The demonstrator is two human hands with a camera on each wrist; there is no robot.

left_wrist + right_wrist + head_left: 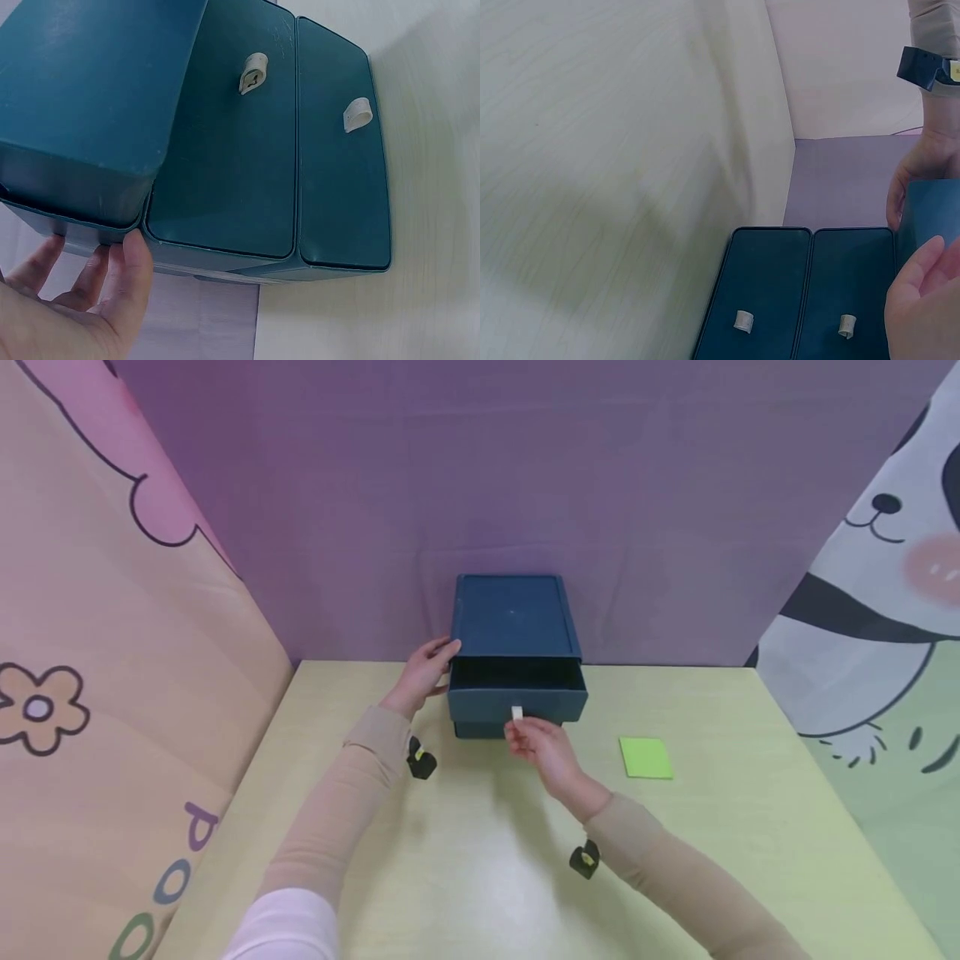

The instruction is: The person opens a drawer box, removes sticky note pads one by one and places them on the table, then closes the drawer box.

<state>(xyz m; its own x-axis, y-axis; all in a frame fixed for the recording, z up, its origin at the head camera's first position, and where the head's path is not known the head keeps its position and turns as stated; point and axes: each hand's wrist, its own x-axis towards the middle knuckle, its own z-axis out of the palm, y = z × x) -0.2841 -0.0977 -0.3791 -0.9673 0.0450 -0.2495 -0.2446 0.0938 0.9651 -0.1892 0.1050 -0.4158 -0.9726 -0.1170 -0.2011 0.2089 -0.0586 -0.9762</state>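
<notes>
A dark blue drawer cabinet (513, 614) stands at the back of the table, its top drawer (480, 705) partly pulled out. No contents can be made out in the dark part of that drawer that shows. With thumb and fingers my right hand (546, 752) pinches the whitish pull tab (517, 713) on the drawer's front. The left hand (82, 300) rests its fingertips against the cabinet's side, beside the top drawer. Below, the middle drawer (225, 165) and the bottom drawer (341, 187) are closed, each with a cream loop tab.
To the right of the cabinet a lime-green square pad (646, 757) lies on the pale wooden table (465, 877). A purple cloth (510, 468) hangs right behind the cabinet. Printed cloths with cartoon figures flank both sides. Each wrist carries a small black camera mount (585, 858).
</notes>
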